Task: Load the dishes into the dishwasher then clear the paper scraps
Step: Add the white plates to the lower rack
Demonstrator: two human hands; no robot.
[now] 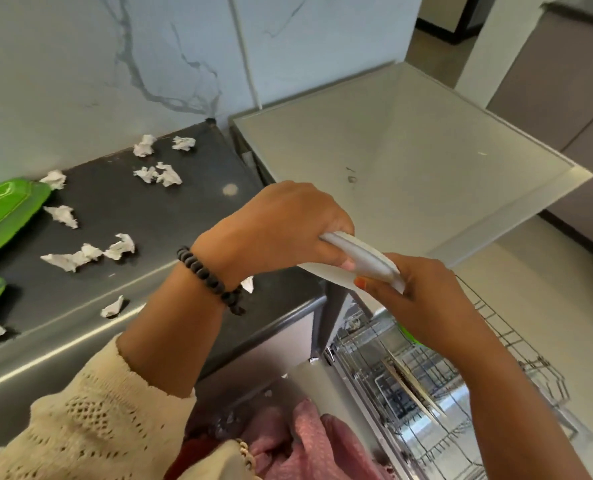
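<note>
Meanwhile, paper scraps (pixel 121 246) litter the counter (pixel 170 216) at nine o'clock (untouched); the left hand (pixel 281 226) and right hand (pixel 423 299) both grip a white plate (pixel 367 259) edge-on, likely to slot it into the rack (pixel 423 393) at five o'clock.

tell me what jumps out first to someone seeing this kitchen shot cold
Both hands meet at the centre, the left hand and the right hand gripping a white plate held tilted above the pulled-out dishwasher rack. Next come the crumpled paper scraps strewn over the dark counter at left, with bright green dishes at its far left edge. One plate already stands in the rack, below the hands.
</note>
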